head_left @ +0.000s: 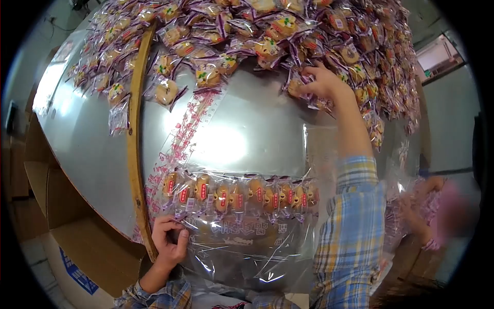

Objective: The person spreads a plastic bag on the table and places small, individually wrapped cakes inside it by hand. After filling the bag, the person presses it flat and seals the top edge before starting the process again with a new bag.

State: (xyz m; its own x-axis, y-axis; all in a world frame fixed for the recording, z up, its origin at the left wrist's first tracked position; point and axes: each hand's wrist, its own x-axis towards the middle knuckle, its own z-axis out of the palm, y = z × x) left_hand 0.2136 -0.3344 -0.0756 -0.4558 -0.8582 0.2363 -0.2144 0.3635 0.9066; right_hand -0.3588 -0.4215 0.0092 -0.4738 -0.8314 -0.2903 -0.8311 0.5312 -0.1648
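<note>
My right hand (pixel 323 83) reaches to the near edge of a big heap of wrapped pastries (pixel 267 46), with its thumb and fingers closed around one wrapped pastry (pixel 295 87). Close to my body, my left hand (pixel 171 241) is curled on the edge of a clear printed plastic bag (pixel 247 247). Inside the bag, a row of wrapped pastries (pixel 221 198) with red labels stands side by side near its far end. Pink characters are printed on a clear sheet (pixel 182 134) lying on the metal table.
A wooden strip (pixel 136 129) runs along the shiny metal table (pixel 92 165) at the left. Open cardboard boxes (pixel 87 242) stand below the left edge. Another person's arms (pixel 419 206) are at the right, near more clear plastic.
</note>
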